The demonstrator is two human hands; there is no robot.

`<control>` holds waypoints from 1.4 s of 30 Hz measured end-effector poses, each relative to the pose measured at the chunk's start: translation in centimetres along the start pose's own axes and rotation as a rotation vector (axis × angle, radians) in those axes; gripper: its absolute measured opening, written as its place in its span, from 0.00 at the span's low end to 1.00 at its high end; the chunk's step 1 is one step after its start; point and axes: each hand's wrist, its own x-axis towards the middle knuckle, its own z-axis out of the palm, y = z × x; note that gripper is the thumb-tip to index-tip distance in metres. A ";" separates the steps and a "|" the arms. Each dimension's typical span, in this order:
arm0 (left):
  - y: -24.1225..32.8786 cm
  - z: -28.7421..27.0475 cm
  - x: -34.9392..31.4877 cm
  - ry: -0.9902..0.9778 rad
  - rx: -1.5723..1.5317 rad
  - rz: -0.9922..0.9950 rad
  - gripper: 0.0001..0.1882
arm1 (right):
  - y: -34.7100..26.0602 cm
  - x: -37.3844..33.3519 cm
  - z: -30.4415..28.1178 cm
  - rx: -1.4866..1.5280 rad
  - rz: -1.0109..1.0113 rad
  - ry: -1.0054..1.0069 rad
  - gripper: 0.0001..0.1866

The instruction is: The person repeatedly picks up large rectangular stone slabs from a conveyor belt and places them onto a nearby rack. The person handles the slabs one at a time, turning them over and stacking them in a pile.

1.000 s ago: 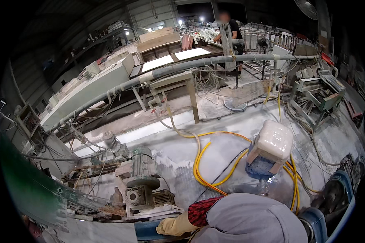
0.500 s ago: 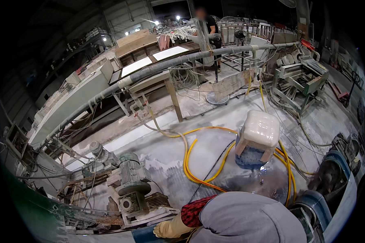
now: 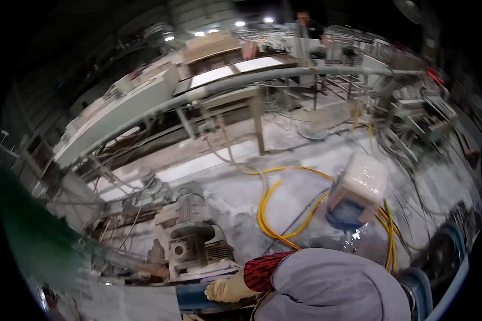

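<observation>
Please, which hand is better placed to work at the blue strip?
Probably the right hand: its fingers appear at the blue strip, while the left hand cannot be made out.

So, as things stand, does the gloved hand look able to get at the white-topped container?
Probably not: the gloved hand is at the blue surface, fingers pointing left, while the white-topped container stands farther out to the right, beyond the grey clothing.
</observation>
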 end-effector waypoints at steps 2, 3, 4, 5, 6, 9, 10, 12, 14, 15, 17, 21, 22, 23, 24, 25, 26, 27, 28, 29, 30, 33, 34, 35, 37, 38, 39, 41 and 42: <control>0.1 0.2 0.4 0.172 0.051 -0.007 0.14 | -0.2 -0.7 -2.6 0.142 0.075 -0.062 0.23; 0.1 -0.1 0.3 0.072 0.049 -0.089 0.14 | -1.2 -0.4 -4.0 0.136 0.185 -0.164 0.27; 0.3 -0.8 0.2 -0.009 0.041 -0.196 0.14 | -1.0 -1.3 -5.3 0.154 0.068 -0.064 0.29; 0.8 -1.6 -0.3 -0.036 0.050 -0.312 0.16 | -0.7 -1.2 -6.6 0.139 0.028 -0.195 0.28; 1.6 -2.3 -0.7 -0.049 0.042 -0.413 0.19 | -0.7 -1.5 -7.5 0.245 0.067 -0.266 0.29; 5.3 -5.4 -2.6 -0.186 -0.102 -0.569 0.24 | -0.3 -2.0 -8.6 0.073 -0.094 -0.227 0.32; 6.8 -6.1 -3.2 -0.191 -0.103 -0.538 0.25 | 0.0 -2.0 -8.4 0.048 -0.086 -0.248 0.32; 10.4 -7.8 -4.9 -0.064 0.046 -0.466 0.26 | 0.4 -1.9 -8.1 0.001 -0.102 -0.193 0.32; 13.2 -8.9 -6.3 -0.088 0.124 -0.528 0.26 | 0.7 -1.8 -7.7 -0.034 -0.145 -0.121 0.33; 14.2 -9.6 -6.9 -0.052 0.089 -0.553 0.26 | 1.0 -1.5 -8.0 0.082 -0.127 -0.245 0.31; 15.8 -10.1 -8.1 -0.019 0.077 -0.565 0.26 | 1.4 -1.5 -7.8 0.056 -0.153 -0.161 0.31; 17.9 -11.0 -10.1 0.076 0.122 -0.592 0.25 | 1.3 -0.8 -8.0 0.016 -0.178 -0.197 0.33; 18.5 -11.3 -10.6 0.078 0.127 -0.629 0.26 | 1.4 -0.6 -8.2 -0.001 -0.164 -0.223 0.34; 19.1 -11.6 -11.2 0.079 0.126 -0.663 0.26 | 1.0 -0.4 -8.0 -0.068 -0.131 -0.254 0.37; 19.8 -11.9 -11.8 0.081 0.123 -0.697 0.26 | 1.1 -0.2 -8.1 -0.038 -0.100 -0.309 0.39; 20.5 -12.2 -12.5 0.125 0.188 -0.703 0.25 | 0.9 -0.2 -8.0 -0.040 -0.093 -0.315 0.40; 21.3 -12.6 -13.4 0.120 0.194 -0.770 0.25 | 1.0 0.0 -7.9 -0.061 -0.062 -0.333 0.41; 21.9 -13.1 -14.2 0.112 0.195 -0.829 0.25 | 1.0 -0.1 -7.7 -0.085 -0.090 -0.357 0.43; 22.5 -13.6 -15.0 0.102 0.187 -0.880 0.25 | 1.2 0.0 -7.6 -0.068 -0.070 -0.363 0.43; 22.6 -14.5 -15.9 0.104 0.180 -0.921 0.25 | 1.3 -0.1 -7.4 -0.071 -0.078 -0.404 0.43; 22.7 -15.7 -16.7 0.097 0.168 -1.049 0.25 | 1.6 -0.1 -7.3 -0.081 -0.092 -0.375 0.43; 22.0 -21.3 -19.2 0.381 -0.079 -1.599 0.33 | 2.2 -0.5 -7.0 -0.073 -0.136 -0.345 0.42; 21.7 -24.0 -20.0 0.490 -0.093 -1.749 0.36 | 2.3 -0.7 -7.0 -0.029 -0.158 -0.294 0.42; 20.5 -27.3 -20.8 0.782 -0.073 -1.675 0.39 | 2.4 -0.7 -7.1 -0.035 -0.146 -0.301 0.41; 19.5 -34.3 -23.1 0.858 0.105 -1.807 0.37 | 2.3 -0.8 -7.1 -0.029 -0.130 -0.308 0.40; 19.0 -37.4 -24.4 0.995 0.037 -1.780 0.33 | 2.1 -0.6 -7.1 -0.019 -0.125 -0.309 0.40; 18.5 -40.7 -25.8 1.012 -0.039 -1.831 0.30 | 1.8 -0.5 -7.1 -0.018 -0.137 -0.264 0.39; 18.2 -46.5 -29.0 0.738 0.225 -1.875 0.26 | 1.3 -0.1 -7.1 -0.012 -0.136 -0.270 0.38; 17.8 -47.8 -30.2 0.585 0.373 -1.874 0.25 | 1.2 -0.1 -7.2 -0.074 -0.105 -0.277 0.37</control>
